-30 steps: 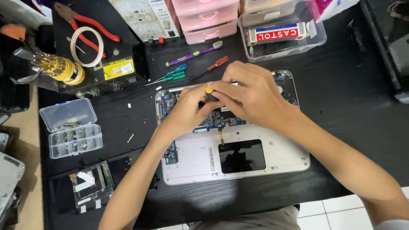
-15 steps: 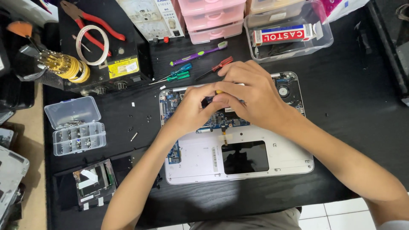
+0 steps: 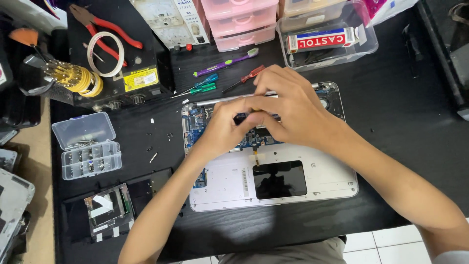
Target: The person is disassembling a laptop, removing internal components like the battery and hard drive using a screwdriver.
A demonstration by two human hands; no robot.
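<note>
Laptop base [image 3: 312,188], silver and opened up with its blue circuit board [image 3: 193,124] bare, lies near the middle of the black bench [image 3: 405,112], its long side parallel to the near edge. A dark rectangular opening [image 3: 279,179] shows in its near half.

Both hands meet over the board in the far half of the base. The left hand [image 3: 222,129] is curled, its fingertips pinched on a small dark part [image 3: 241,117] just above the board. The right hand [image 3: 288,110] closes over the same spot from the far side, fingers bent down and thumb tucked toward the left hand's fingers; it seems to grip the same dark part, though exactly what lies under its fingers I cannot tell.

Just beyond the base, toward the far edge, lie a red-handled screwdriver [image 3: 246,77], two green and blue screwdrivers [image 3: 202,85] and a purple toothbrush [image 3: 227,61]. Behind them stand pink plastic drawers [image 3: 242,22] and a clear box [image 3: 332,36] with a red, white and blue tube in it.

Toward the left edge sits a clear parts organiser [image 3: 88,146] with its lid open, small loose screws scattered between it and the base. Near the far left corner a black box [image 3: 122,63] carries red-handled pliers [image 3: 105,24] and a white tape ring [image 3: 105,54], with a yellow bit holder [image 3: 73,78] beside it. A small metal-framed module [image 3: 107,208] lies toward the near left corner.
</note>
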